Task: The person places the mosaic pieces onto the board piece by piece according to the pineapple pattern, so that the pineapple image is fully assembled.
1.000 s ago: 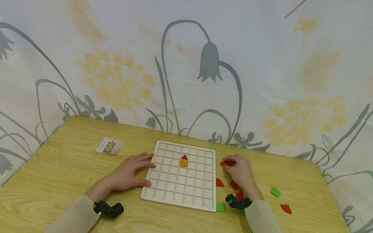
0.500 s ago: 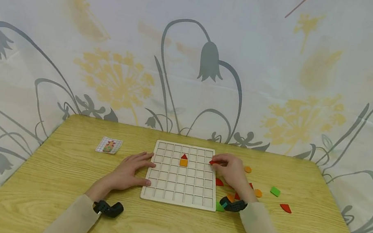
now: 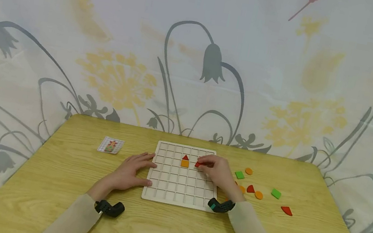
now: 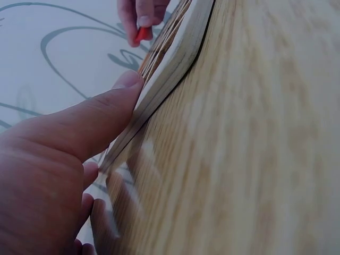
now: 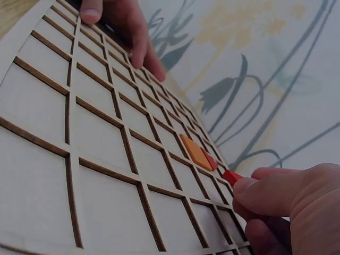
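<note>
A pale wooden grid board (image 3: 174, 185) lies on the table. On it sit an orange square tile (image 3: 185, 163) and, just above that, a red triangle tile (image 3: 185, 157). My right hand (image 3: 219, 174) is over the board's right half and pinches a small red tile (image 5: 231, 177) between thumb and fingers; most of its shape is covered. Along the board's left edge rests my left hand (image 3: 129, 173), its fingers spread and fairly straight. In the left wrist view the thumb (image 4: 114, 109) touches the board's side.
Left of the board lies a small picture card (image 3: 111, 145) with a gridded pattern. On the right are green tiles (image 3: 275, 194), orange round tiles (image 3: 258, 195) and red quarter-circle tiles (image 3: 286, 211). A patterned curtain (image 3: 198, 52) hangs behind the table.
My right hand has moved left from the loose tiles to over the board, carrying the red tile. More loose tiles have come into view behind it. My left hand stays at the board's edge.
</note>
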`<state>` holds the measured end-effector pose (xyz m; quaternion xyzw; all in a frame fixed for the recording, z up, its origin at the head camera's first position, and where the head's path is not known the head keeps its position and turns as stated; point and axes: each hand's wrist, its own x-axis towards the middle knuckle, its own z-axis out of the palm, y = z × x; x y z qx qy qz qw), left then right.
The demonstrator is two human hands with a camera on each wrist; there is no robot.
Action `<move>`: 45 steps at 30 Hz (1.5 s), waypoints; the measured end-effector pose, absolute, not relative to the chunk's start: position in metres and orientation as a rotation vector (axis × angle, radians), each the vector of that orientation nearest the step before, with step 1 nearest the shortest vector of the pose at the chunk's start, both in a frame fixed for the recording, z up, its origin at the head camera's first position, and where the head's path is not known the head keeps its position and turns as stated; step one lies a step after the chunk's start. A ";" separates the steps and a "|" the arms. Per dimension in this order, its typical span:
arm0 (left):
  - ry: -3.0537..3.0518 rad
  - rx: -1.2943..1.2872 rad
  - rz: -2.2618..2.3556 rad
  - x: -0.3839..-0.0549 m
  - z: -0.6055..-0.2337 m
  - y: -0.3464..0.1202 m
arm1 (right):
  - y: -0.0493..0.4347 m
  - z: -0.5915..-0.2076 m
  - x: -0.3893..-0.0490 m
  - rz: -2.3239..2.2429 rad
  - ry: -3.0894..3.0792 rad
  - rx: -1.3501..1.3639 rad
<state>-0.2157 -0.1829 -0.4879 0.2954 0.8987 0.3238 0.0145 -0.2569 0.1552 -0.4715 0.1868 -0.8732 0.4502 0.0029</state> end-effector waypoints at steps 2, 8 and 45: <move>2.796 0.922 1.006 -0.216 -0.488 -0.182 | 0.153 -0.476 -0.259 1.411 -2.728 0.594; 2.786 0.903 1.002 -0.216 -0.488 -0.181 | 0.147 -0.488 -0.261 1.425 -2.720 0.608; 2.794 0.923 1.007 -0.217 -0.488 -0.182 | 0.129 -0.486 -0.258 1.385 -2.735 0.548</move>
